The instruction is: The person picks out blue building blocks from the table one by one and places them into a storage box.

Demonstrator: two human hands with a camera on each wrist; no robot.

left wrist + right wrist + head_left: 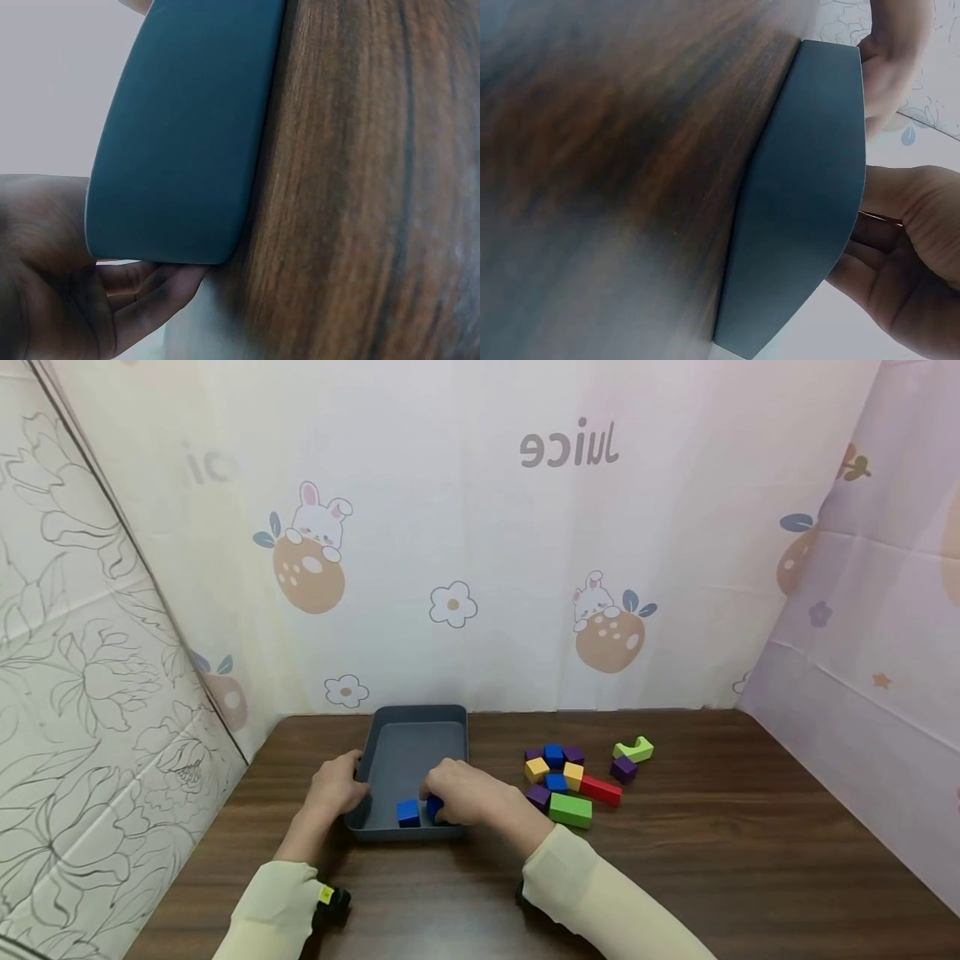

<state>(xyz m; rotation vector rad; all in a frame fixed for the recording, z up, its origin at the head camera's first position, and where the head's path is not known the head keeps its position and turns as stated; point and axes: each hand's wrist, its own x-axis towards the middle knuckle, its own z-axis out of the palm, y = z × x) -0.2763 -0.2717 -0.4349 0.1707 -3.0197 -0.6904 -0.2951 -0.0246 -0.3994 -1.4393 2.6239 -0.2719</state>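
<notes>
A dark grey-blue tray (420,835) sits on the left part of the table. My left hand (335,787) holds its left wall; in the left wrist view the fingers (161,300) of that hand lie against the tray's outer side. Reaching in over the tray's right side, my right hand (465,792) pinches a blue block (432,808) near the tray floor, and the hand covers part of that block. Just left of it, another blue block (408,813) lies by the front wall. In the right wrist view the tray wall (795,195) hides the fingertips.
Right of the tray lies a cluster of blocks, among them a green block (571,811), a red block (601,791) and a yellow block (536,769). Further right are a purple block (623,769) and a light green curved block (634,749). A printed curtain (510,660) hangs behind the table.
</notes>
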